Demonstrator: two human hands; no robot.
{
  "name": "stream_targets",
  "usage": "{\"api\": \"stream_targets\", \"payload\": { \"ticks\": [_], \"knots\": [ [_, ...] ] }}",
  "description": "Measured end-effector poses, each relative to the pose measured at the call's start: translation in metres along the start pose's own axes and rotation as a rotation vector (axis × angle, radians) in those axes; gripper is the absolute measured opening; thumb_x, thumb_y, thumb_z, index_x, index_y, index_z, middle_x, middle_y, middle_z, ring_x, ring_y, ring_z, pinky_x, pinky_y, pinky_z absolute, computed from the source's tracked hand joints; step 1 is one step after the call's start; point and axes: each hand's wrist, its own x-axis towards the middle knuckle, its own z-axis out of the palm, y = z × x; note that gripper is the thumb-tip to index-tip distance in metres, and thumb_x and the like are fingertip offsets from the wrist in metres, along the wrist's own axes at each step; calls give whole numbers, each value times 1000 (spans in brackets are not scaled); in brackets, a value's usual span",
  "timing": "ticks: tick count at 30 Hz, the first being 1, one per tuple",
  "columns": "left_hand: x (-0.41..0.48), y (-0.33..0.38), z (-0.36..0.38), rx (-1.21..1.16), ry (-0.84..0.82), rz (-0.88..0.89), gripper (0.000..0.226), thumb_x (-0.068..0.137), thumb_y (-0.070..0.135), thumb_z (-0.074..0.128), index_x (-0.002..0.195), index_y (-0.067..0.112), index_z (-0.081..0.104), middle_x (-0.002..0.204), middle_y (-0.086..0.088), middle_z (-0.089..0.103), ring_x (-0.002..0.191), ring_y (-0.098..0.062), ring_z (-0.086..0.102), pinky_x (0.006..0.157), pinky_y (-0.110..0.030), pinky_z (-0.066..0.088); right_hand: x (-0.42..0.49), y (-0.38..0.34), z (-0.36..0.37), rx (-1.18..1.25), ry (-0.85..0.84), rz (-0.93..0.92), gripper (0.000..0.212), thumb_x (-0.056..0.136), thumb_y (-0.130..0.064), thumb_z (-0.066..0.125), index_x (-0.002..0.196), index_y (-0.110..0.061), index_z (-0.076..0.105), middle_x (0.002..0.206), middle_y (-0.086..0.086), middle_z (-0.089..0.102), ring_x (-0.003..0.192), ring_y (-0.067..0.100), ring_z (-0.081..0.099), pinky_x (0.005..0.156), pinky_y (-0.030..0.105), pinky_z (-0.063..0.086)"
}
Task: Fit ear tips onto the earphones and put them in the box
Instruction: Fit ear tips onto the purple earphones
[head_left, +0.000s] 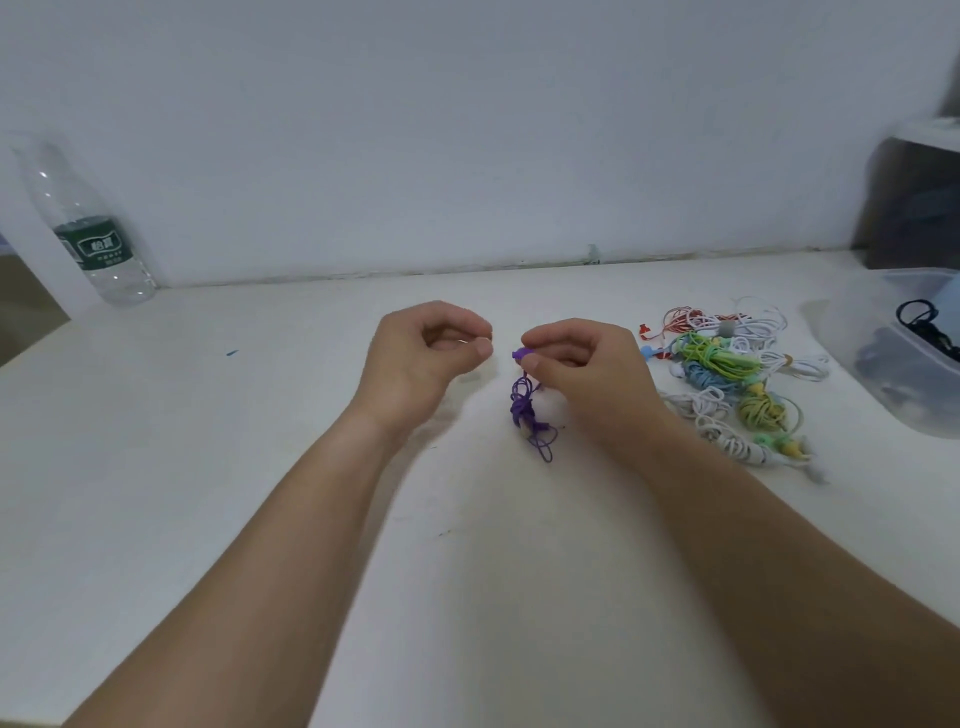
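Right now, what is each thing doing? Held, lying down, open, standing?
left hand, fingers curled, thumb meeting fingertip; anything tiny inside is hidden.
right hand, pinches the purple earphones.
purple earphones, bud held up, cord bunched and hanging down.
earphone pile, coiled bundles lying on the table, untouched.
clear box, open-topped, dark things inside.
water bottle, standing upright by the wall.

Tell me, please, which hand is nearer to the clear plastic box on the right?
Right. The right hand, pinching the purple earphone, sits left of the clear plastic box with the earphone pile between them; the left hand is even farther left, beyond the right hand.
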Motion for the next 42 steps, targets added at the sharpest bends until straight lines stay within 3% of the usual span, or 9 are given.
{"api": "stream_targets", "payload": {
  "ticks": [5,12,16,23,28,42],
  "knots": [
    [-6,-5,12,-251,-87,-136,16,81,-2,76,92,9,77,93,-10,77,92,-19,72,89,-27,55,-2,-6,-3,22,-25,-46,13,87,-2,72,95,-12,75,86,6,76,75,4,70,67,15,50],
    [-8,2,10,-538,-135,-243,22,88,-11,61,109,-7,68,97,-14,76,100,-22,73,82,-20,56,-2,-9,-5,55,-27,-60,14,90,-6,70,94,-20,74,77,-5,74,70,4,65,64,17,49],
    [-9,6,11,-555,-123,-272,18,90,-10,60,101,1,69,91,-10,77,91,-19,75,78,-19,58,-3,-11,-6,76,-9,-46,11,88,-10,74,96,-17,74,84,11,76,70,9,65,63,23,49],
    [-11,6,12,-559,-135,-276,14,90,-4,64,98,5,70,89,-10,77,83,-18,75,72,-18,58,-4,-13,-7,86,-34,-37,7,88,-10,74,90,-18,74,77,2,75,66,9,62,60,27,46],
    [-11,6,13,-553,-151,-274,13,89,-3,64,97,6,70,88,-10,76,82,-17,75,72,-19,58,-4,-13,-6,76,-38,-33,7,88,-12,74,91,-18,75,85,13,76,68,10,61,60,25,46],
    [-10,5,9,-447,-184,-225,15,84,-6,68,92,6,71,84,-11,76,79,-18,74,74,-21,57,-3,-15,-13,11,-140,1,9,90,-15,72,91,-23,76,82,-1,76,72,8,62,67,33,46]
  ]
}}
